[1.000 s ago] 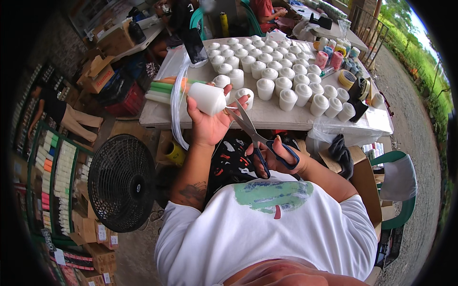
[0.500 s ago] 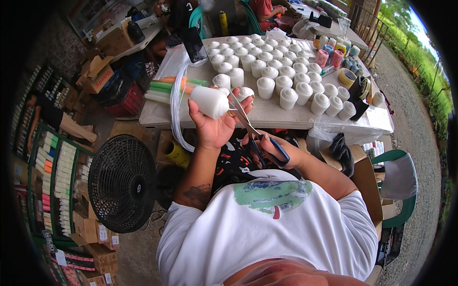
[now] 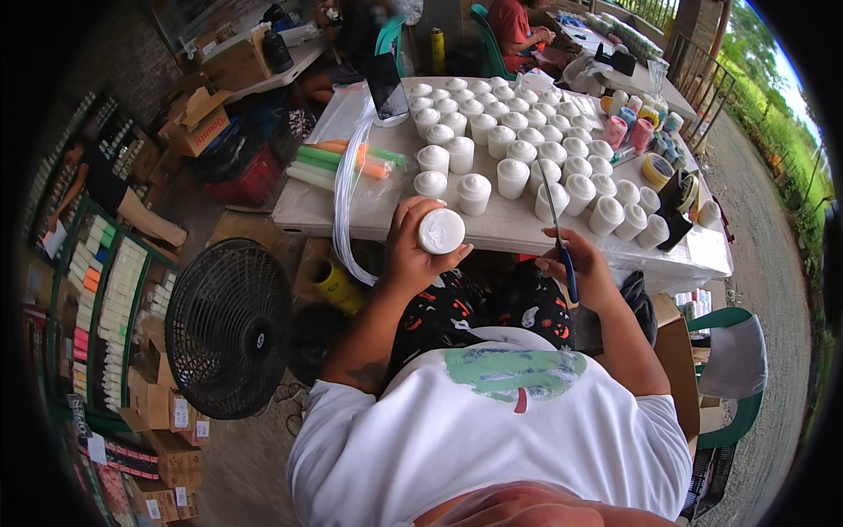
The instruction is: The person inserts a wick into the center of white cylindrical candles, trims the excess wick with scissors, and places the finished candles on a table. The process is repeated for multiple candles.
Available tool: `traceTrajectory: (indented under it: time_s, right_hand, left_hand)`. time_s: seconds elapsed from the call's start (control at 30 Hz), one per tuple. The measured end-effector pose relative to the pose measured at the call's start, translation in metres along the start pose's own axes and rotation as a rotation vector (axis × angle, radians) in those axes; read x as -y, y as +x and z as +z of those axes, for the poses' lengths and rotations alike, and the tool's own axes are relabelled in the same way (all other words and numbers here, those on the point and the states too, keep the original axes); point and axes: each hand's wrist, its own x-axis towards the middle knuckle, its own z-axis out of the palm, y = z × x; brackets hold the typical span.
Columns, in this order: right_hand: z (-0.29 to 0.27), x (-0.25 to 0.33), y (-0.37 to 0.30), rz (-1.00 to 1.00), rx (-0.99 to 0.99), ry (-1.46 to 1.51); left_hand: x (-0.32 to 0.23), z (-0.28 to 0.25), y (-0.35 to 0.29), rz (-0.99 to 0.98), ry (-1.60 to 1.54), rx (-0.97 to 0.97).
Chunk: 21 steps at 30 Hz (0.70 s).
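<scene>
The table, smooth and pale, is spread across from 11 to 3 o'clock. At 1 o'clock it is crowded with candles, squat white cylinders with stepped, domed tops. A fan with a round black mesh grille is set at 8 o'clock. At 11 o'clock, thin glossy white cords are gathered in a long bundle beside slim rods, green, orange and white, partly wrapped in clear film. A flat dark phone is propped upright near 12 o'clock.

The held candle is found close to the centre, its pale, round flat face turned toward the camera and slightly marked; it is clasped in the curled fingers of the left hand. At 3 o'clock, the blue handles of the scissors are gripped in the right hand, the slim metal blades aimed toward 12; whether they are parted cannot be told.

Both hands are kept at the table's near edge, over which the cords are draped. Between them a gap is left above the patterned trousers, and beyond it a narrow strip of tabletop is bordered by the front candles
</scene>
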Motion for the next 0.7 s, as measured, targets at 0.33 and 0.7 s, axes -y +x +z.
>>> traceTrajectory:
  time_s: [0.33, 0.7]
  right_hand:
    - [-0.023, -0.065, -0.022, 0.04, -0.128, -0.056]
    - [-0.014, -0.024, -0.03, 0.037, -0.093, -0.32]
  left_hand:
    - [0.094, -0.062, 0.09, -0.194, 0.848, 0.33]
    - [0.244, 0.018, 0.136, -0.024, 1.224, 0.774]
